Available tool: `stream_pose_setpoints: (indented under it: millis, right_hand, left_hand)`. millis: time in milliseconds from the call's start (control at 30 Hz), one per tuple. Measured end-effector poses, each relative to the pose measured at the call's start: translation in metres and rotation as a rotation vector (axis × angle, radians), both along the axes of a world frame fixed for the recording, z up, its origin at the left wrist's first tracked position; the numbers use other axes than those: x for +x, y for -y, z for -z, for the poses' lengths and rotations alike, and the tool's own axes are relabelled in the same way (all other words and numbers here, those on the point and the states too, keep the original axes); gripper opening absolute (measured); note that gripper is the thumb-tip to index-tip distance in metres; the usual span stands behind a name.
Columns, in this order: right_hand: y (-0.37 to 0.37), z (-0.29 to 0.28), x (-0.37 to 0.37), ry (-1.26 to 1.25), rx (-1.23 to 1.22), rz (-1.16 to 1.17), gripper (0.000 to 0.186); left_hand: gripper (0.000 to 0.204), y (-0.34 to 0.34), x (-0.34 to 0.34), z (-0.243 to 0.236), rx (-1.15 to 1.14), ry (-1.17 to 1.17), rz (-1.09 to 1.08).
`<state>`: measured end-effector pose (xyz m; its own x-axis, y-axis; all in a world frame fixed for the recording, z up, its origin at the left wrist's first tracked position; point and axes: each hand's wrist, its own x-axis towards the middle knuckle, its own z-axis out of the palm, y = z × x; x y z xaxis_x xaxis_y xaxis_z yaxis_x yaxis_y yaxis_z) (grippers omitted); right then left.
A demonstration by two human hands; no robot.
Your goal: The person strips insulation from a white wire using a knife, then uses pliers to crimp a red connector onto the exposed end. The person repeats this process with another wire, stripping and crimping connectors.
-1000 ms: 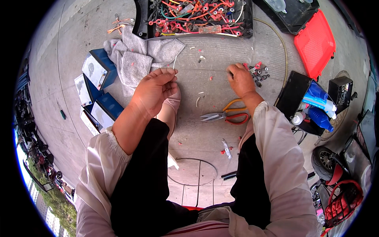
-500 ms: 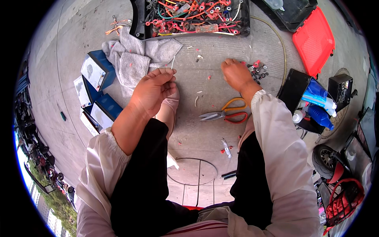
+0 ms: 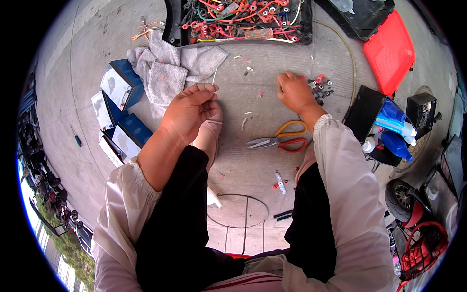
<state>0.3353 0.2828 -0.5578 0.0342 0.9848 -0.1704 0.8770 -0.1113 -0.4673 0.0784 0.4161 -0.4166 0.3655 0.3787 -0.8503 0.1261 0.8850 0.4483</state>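
Note:
A thin white wire (image 3: 215, 77) sticks up from between the thumb and fingertips of my left hand (image 3: 187, 113), which is closed in a pinch on it. My right hand (image 3: 296, 92) is closed with its back upward, low over the concrete. What its fingers hold, if anything, is hidden. Just right of its knuckles lies a small heap of black and red cable lugs (image 3: 322, 88). Scissors (image 3: 278, 142) with one orange and one red handle lie slightly spread on the ground between my knees, below the right hand.
A black tray (image 3: 176, 29) heaped with red lugs and coloured wires stands at the far side. Left are a grey towel (image 3: 165, 80) and blue-and-white boxes (image 3: 116, 87). At right lie a red plastic lid (image 3: 389, 51) and a black bin (image 3: 359, 109) of bottles. Scraps litter the ground.
The whole view has shifted slightly. My right hand stays closed and has moved a touch rightward beside the lugs. My left hand keeps its pinch on the white wire.

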Motion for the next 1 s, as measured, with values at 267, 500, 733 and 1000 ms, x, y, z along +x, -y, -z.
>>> stream_pose_setpoints:
  millis: [267, 500, 733, 1000]
  right_hand:
    - [0.016, -0.012, -0.008, -0.472, -0.107, 0.536, 0.013]
    - [0.015, -0.011, -0.015, -0.332, -0.076, 0.336, 0.021]
    - [-0.001, -0.01, -0.01, -0.184, -0.209, 0.191, 0.018]
    - [-0.003, -0.005, -0.017, 0.264, -0.092, -0.133, 0.012]
  left_hand:
    - [0.014, 0.0, 0.004, 0.0, 0.001, -0.006, -0.001]
    - [0.014, 0.003, 0.006, 0.001, -0.001, -0.012, -0.003]
    - [0.014, 0.001, 0.004, -0.001, 0.004, -0.021, -0.009]
    - [0.014, 0.0, 0.0, -0.001, -0.003, -0.005, -0.014]
